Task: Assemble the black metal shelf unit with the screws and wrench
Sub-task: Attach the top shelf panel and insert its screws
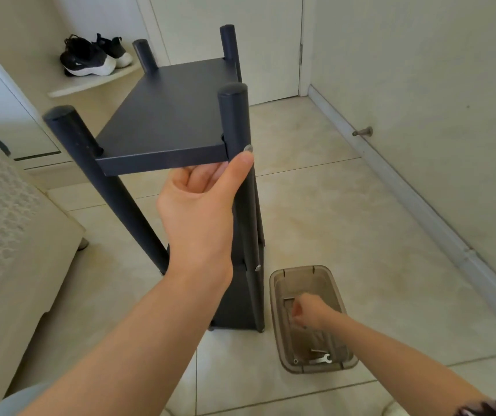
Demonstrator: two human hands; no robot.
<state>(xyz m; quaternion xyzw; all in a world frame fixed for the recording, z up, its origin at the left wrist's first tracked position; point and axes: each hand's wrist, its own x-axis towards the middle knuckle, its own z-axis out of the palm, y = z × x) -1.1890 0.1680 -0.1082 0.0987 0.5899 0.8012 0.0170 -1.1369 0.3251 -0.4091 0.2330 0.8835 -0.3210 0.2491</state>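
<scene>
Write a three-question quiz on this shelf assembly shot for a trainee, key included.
1. True or false: the wrench lies inside the bin on the floor.
2. Where does the left hand hold the shelf unit? A) at a back post B) at the near corner, under the top panel C) at the base
3. Fill in: the right hand reaches down into the ____.
Key: 1 true; 2 B; 3 bin.
</scene>
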